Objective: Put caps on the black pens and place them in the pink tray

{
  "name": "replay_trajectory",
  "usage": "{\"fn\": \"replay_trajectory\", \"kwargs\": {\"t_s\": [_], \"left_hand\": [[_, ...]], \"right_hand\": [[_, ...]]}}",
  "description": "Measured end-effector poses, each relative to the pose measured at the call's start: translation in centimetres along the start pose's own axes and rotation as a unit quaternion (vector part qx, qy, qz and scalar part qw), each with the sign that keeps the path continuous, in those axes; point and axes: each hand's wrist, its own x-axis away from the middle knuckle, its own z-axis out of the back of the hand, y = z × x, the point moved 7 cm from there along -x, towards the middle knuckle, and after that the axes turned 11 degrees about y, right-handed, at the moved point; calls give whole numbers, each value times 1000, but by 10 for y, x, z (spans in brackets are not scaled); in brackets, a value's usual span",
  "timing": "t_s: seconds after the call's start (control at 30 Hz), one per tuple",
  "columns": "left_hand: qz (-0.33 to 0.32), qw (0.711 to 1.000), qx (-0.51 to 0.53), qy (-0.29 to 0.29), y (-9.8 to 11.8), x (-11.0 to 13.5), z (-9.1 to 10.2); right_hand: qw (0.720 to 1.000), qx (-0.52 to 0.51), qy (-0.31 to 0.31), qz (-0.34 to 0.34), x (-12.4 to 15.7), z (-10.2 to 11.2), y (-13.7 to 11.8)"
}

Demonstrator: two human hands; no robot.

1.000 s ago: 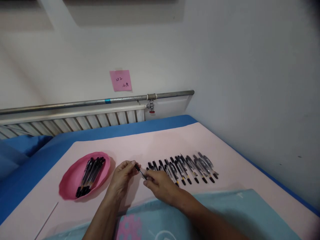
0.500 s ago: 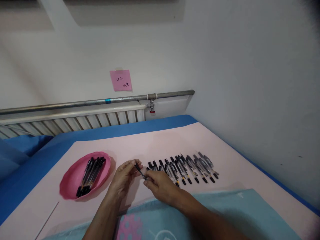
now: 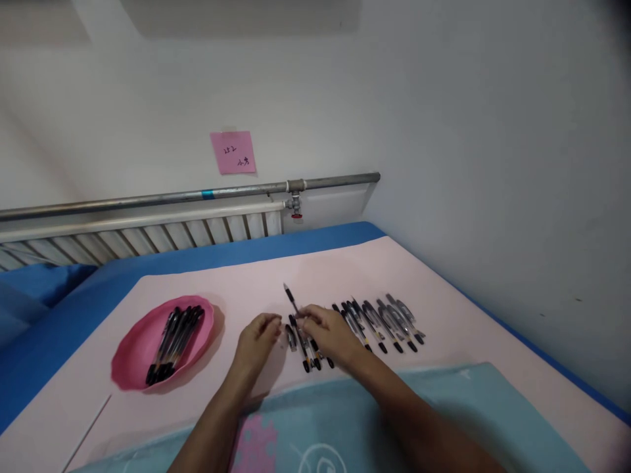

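From here, the only writing I can pick out is on the small square pink paper note [image 3: 233, 152] stuck to the white wall [image 3: 444, 98] above the grey metal pipe [image 3: 335, 179]. It carries dark handwriting in two lines. The upper line looks to me like the digits 252, with a gap before the last figure. The lower line, set further right, is a couple of handwritten characters that I cannot read for sure. Any print on the row of black-capped clear plastic pens [image 3: 389, 318] or on the single slanted black pen [image 3: 290, 297] is too small for me to tell.
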Motion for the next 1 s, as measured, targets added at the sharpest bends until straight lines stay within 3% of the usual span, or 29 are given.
{"fn": "replay_trajectory", "kwargs": {"t_s": [0.13,0.27,0.47,0.53,0.63,0.73,1.0], "left_hand": [[-105,975,-193,25,-1,1,-11],[-67,964,-257,28,-10,-1,-8],[60,988,-143,21,-16,-2,13],[127,990,-54,12,-15,-5,21],[194,974,110,47,-10,-12,36],[219,951,203,84,-9,-18,46],[240,930,273,55,-11,-16,37]], "right_hand": [[999,-29,42,3,-5,11,1],[999,13,36,19,-4,9,1],[996,68,28,54,-2,5,1],[995,82,6,61,1,0,-2],[993,86,-50,68,9,-13,-6],[988,84,-103,78,18,-26,-7],[985,85,-122,86,23,-33,-7]]}}
